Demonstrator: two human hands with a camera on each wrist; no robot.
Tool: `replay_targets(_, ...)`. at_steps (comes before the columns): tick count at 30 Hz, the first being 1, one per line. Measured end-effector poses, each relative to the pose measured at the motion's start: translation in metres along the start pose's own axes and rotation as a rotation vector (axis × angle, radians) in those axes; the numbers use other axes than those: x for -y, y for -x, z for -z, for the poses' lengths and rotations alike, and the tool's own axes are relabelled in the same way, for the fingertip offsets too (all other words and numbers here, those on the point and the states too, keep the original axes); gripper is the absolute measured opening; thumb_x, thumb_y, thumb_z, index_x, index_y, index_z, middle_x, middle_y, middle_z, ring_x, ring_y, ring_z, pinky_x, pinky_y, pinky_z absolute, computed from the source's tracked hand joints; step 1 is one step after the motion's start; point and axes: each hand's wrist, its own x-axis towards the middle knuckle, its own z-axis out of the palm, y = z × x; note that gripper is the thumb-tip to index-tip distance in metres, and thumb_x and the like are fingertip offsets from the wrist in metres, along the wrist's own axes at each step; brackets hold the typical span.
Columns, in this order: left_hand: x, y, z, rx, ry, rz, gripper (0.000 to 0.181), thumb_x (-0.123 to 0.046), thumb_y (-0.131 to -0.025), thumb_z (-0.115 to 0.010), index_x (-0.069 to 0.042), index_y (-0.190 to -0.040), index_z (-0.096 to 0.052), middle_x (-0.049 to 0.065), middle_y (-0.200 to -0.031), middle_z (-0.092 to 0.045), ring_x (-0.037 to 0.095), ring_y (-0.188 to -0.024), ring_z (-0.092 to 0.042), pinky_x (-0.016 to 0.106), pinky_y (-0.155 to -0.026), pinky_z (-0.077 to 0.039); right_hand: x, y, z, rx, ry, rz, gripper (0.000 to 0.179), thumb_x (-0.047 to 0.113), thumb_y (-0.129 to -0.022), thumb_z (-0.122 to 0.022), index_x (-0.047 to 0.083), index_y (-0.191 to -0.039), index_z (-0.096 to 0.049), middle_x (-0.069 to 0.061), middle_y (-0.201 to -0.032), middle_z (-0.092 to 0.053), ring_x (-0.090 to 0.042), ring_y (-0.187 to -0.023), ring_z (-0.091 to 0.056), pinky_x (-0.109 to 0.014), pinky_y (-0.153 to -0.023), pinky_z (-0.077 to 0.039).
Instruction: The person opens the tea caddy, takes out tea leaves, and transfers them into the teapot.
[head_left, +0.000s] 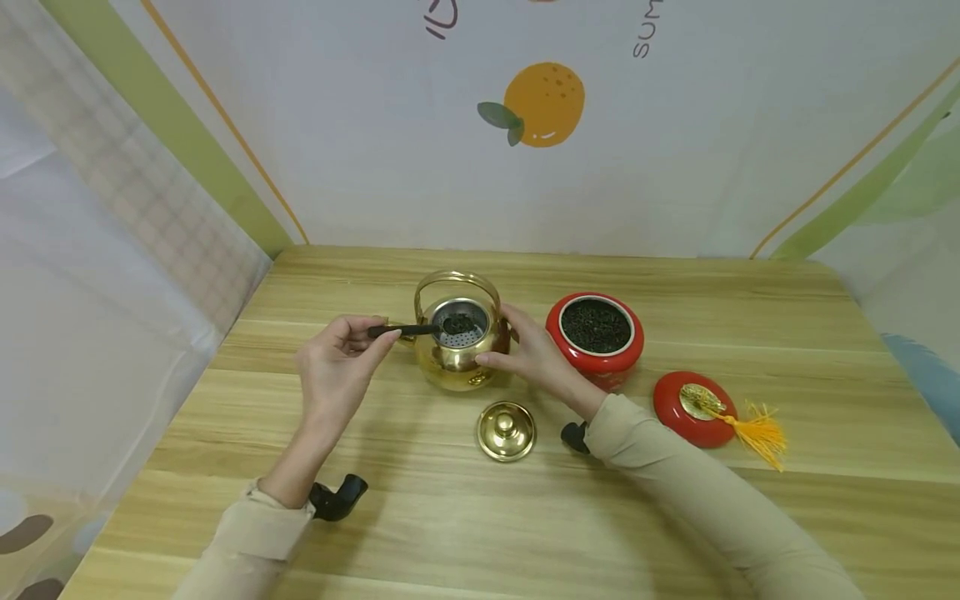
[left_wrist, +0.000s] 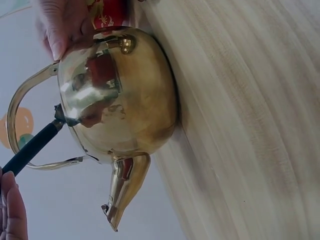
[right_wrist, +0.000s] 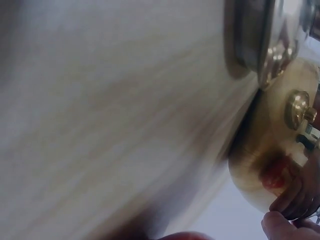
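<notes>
My left hand [head_left: 337,358] pinches the dark handle of a tea scoop [head_left: 405,331], its end over the mouth of a shiny gold teapot [head_left: 453,375]. Dark tea leaves [head_left: 459,322] show at that end, above a perforated metal strainer [head_left: 461,338]; whether they lie on the scoop or in the strainer is hard to tell. On the pot's right side, my right hand [head_left: 536,354] holds the body, thumb in front and fingers farther back. The pot's arched handle [left_wrist: 20,100] stands up and its spout [left_wrist: 125,185] points left in the head view.
A red jar [head_left: 636,342] full of dark tea leaves stands right of the teapot. Its red lid [head_left: 693,410] with a yellow tassel [head_left: 761,435] lies nearer the right. The gold teapot lid [head_left: 507,432] rests on the wooden table [head_left: 450,533] in front of the pot.
</notes>
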Motion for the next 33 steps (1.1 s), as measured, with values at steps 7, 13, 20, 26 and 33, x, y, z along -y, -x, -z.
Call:
replay_targets(7,-0.0036,0.0007,-0.0034,0.013,-0.053,-0.082,0.018,0.0,-0.075,-0.076,0.006,-0.091,-0.067,0.017,-0.081,-0.071,-0.011,-0.066,-0.057,0.007,-0.06,-0.051,-0.0018,-0.0004,-0.0004,-0.002,-0.003,-0.001,0.069,0.015,-0.075,-0.08,0.003,-0.134,-0.046,-0.013,-0.134,-0.052,-0.027,-0.13,-0.042,-0.045,-0.109,-0.037)
replay_targets(13,-0.0039,0.0025,-0.004,0.018,-0.086,-0.143,0.016,0.002,-0.076,-0.075,0.005,-0.091,-0.068,0.015,-0.083,-0.071,0.011,-0.066,-0.066,0.008,-0.062,-0.052,0.0001,0.0009,-0.0001,-0.005,-0.003,-0.006,0.068,0.015,-0.075,-0.08,0.004,-0.134,-0.047,-0.013,-0.134,-0.052,-0.027,-0.13,-0.043,-0.045,-0.108,-0.037)
replay_targets(20,-0.0052,0.0028,-0.0042,-0.005,-0.087,-0.177,0.015,0.004,-0.076,-0.074,0.005,-0.09,-0.068,0.016,-0.084,-0.071,0.012,-0.067,-0.067,0.007,-0.063,-0.052,0.0009,0.0014,-0.0001,-0.003,-0.019,-0.004,0.069,0.015,-0.075,-0.08,0.003,-0.135,-0.046,-0.015,-0.135,-0.051,-0.028,-0.131,-0.041,-0.046,-0.11,-0.035)
replay_targets(26,-0.0039,0.0039,-0.0018,-0.033,-0.027,-0.139,0.017,0.002,-0.078,-0.073,0.006,-0.092,-0.067,0.018,-0.084,-0.071,-0.012,-0.07,-0.058,0.006,-0.062,-0.051,0.0002,0.0009,0.0008,-0.003,-0.029,0.005,0.069,0.015,-0.075,-0.08,0.003,-0.134,-0.047,-0.014,-0.135,-0.051,-0.028,-0.132,-0.041,-0.047,-0.11,-0.034)
replay_targets(33,-0.0018,0.0056,0.0026,-0.08,0.091,-0.075,0.018,0.005,-0.077,-0.073,0.009,-0.093,-0.066,0.019,-0.078,-0.068,-0.004,-0.065,-0.06,0.008,-0.057,-0.051,0.0013,0.0012,0.0011,0.001,0.009,-0.016,0.073,0.016,-0.076,-0.079,0.002,-0.138,-0.043,-0.015,-0.139,-0.047,-0.027,-0.133,-0.039,-0.045,-0.11,-0.035)
